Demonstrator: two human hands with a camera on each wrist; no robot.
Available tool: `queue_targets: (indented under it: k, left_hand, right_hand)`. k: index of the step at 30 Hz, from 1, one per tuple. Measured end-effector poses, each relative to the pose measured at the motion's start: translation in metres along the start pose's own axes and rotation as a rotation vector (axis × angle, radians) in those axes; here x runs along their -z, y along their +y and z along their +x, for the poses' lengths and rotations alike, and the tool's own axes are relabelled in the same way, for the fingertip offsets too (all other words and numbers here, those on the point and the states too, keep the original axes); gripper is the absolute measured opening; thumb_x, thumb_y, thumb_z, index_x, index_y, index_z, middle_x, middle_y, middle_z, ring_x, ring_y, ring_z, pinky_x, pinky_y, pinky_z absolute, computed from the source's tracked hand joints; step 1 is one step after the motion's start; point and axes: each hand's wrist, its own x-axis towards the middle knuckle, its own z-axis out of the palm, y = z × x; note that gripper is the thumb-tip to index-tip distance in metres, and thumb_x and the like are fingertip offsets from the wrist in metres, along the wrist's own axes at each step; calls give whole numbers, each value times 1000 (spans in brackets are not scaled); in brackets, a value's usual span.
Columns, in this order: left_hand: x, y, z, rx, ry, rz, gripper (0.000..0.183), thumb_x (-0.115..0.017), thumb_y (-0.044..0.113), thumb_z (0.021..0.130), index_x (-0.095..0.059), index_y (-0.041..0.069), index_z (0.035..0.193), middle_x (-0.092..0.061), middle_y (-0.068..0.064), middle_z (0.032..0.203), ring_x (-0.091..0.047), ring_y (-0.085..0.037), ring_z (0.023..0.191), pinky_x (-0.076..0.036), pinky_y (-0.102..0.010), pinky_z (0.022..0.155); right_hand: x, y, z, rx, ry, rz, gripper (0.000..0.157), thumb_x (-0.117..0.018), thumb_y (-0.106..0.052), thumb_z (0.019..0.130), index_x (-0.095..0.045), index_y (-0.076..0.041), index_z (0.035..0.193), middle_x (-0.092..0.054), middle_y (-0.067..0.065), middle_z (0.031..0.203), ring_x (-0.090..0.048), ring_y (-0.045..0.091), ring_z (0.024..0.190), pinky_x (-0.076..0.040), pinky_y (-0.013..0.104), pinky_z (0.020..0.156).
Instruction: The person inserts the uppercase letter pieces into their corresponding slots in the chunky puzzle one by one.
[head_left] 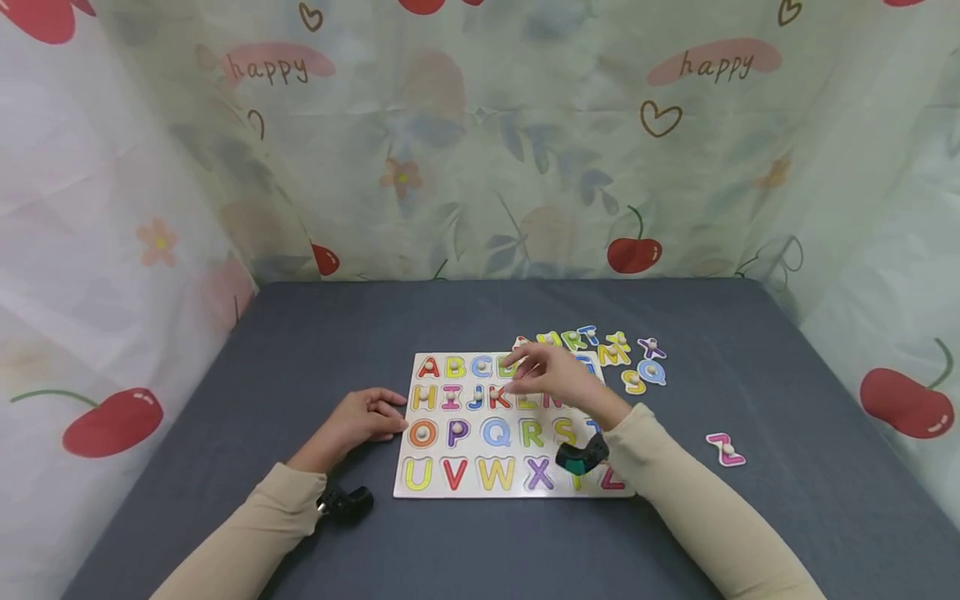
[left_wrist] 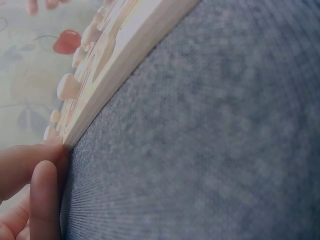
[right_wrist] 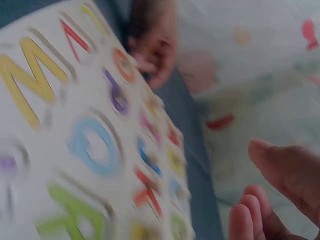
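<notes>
1. Alphabet board [head_left: 480, 454]: flat on the desk [head_left: 810, 417] right in front of us, bottom row of slots [head_left: 496, 473] nearest, no knobbed pieces visible there.
2. Dark wrist gadget [head_left: 583, 456] hangs over its right side. If we dip that arm, we reckon it could bump something.
3. Pink Z piece [head_left: 725, 450] sits alone, right of the board. Our right sleeve [head_left: 690, 492] is near, so a wide elbow swing might shove it.
4. Our left hand [head_left: 367, 417] has loosely bent fingers touching the board's left edge, not really gripping. Light contact, so a hard press could skid the board imo.
5. Our right hand [head_left: 553, 375] hovers over the upper rows, thumb and fingers parted, holding nothing. A careless drop might pop out the K [head_left: 498, 397].
6. Loose letters [head_left: 613, 356] crowd the far right corner; grabbing one may drag its neighbours.
</notes>
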Motion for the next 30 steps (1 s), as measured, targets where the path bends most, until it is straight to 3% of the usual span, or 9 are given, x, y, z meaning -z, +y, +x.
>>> queue_targets:
  k: [7, 14, 19, 30]
  left_hand:
    - [1, 1, 0, -13, -17, -12, 44, -79, 8, 79, -61, -1, 117, -67, -3, 80, -63, -9, 69, -55, -24, 63]
    - [1, 0, 0, -17, -20, -11, 44, -79, 9, 79, -61, -1, 117, -67, -3, 80, -63, -9, 69, -55, -24, 63]
    - [1, -1, 0, -9, -12, 1, 44, -79, 11, 79, -61, 0, 118, -67, -4, 82, -63, -10, 70, -55, -24, 64]
    - [1, -4, 2, -16, -20, 16, 46, -80, 13, 79, -60, 0, 119, -68, -2, 82, -63, -10, 71, -54, -24, 64]
  right_hand:
    - [68, 30, -22, -63, 138, 32, 43, -70, -27, 90, -60, -8, 127, -64, 14, 107, -62, 36, 101, -50, 50, 90]
    - [115, 62, -46, -163, 265, 6, 51, -65, -35, 93, -52, -7, 133, -57, 17, 116, -58, 37, 107, -49, 48, 92]
    - [127, 87, -53, -219, 296, -28, 53, -64, -33, 94, -50, -4, 135, -56, 18, 118, -58, 35, 106, -49, 46, 92]
    - [133, 122, -52, -336, 218, -149, 46, -70, -26, 89, -60, 3, 124, -65, 13, 103, -56, 17, 83, -48, 29, 72]
